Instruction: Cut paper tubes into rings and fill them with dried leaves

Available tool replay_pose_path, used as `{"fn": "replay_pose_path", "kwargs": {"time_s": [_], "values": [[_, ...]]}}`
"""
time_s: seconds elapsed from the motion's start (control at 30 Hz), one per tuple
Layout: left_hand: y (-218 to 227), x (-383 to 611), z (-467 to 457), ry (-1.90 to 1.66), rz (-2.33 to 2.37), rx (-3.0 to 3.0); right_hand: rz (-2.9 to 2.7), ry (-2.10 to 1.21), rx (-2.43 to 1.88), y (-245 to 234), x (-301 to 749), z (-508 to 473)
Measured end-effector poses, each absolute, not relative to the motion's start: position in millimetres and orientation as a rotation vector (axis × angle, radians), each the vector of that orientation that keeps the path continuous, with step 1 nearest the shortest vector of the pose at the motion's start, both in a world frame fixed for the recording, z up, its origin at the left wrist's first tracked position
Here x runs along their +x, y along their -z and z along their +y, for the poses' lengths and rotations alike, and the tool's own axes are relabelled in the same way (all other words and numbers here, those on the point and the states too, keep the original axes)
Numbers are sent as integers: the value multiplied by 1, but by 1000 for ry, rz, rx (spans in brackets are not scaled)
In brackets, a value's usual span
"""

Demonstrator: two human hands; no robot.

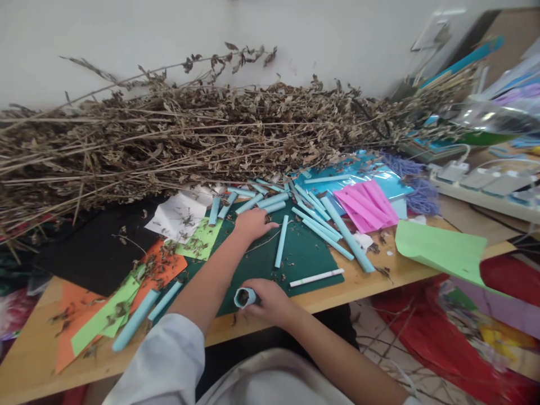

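Left arm extends forward across the green mat [253,261]; left hand [255,225] is palm down, thumb spread to the right, at the loose blue tubes [275,200]. Its fingers are largely hidden; cannot tell whether they grip anything. Right forearm angles inward; right hand [270,302] has its fingers closed around one wider blue paper tube [250,296], positioned at the near edge of the table [34,349]. Its open end faces the wearer; the long axis recedes into the grip. Counted: two blue rolls [135,320] at left, one white stick [316,277].
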State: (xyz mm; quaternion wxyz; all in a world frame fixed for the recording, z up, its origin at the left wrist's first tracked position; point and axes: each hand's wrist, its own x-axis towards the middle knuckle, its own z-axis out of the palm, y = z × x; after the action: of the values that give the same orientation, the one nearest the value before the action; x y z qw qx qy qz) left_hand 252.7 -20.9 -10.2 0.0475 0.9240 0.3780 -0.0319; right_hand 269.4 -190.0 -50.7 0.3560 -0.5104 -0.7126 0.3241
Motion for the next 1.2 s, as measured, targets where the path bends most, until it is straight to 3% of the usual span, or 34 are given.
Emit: {"fn": "replay_pose_path", "kwargs": {"time_s": [0.27,0.5,0.67,1.2], "values": [[20,264,-23,51,1226,2752,-1859,-804,-1327,49,269,-189],[-21,225,-44,-154,1065,2628,-1871,-765,-1326,45,269,-188],[-54,157,-105,-843,734,2254,-1867,-804,-1315,44,271,-188],[-40,123,-154,-778,839,2399,-1774,-815,-1296,52,270,-193]]}}
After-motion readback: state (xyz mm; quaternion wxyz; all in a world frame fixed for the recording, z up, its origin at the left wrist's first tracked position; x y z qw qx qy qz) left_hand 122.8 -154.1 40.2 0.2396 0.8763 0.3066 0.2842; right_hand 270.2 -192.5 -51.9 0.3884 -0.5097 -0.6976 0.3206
